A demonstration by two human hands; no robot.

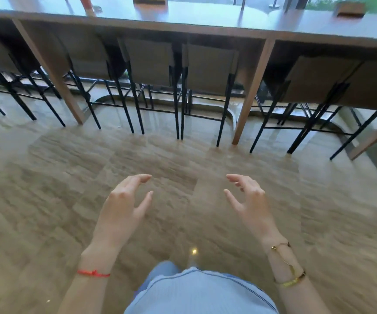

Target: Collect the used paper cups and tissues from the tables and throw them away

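My left hand (126, 200) and my right hand (247, 199) hover in front of me above the floor, palms facing each other, fingers loosely bent and holding nothing. A long counter table (205, 19) runs across the top of the view. On it, at the far left, stands an orange and white object (88, 5), possibly a cup, cut off by the frame edge. No tissue is visible.
Several dark high chairs (151, 62) with black legs are tucked under the counter. Wooden table legs (253, 87) reach the tan floor (47, 189). Two wooden boxes (350, 9) sit on the counter by the window. Open floor lies between me and the chairs.
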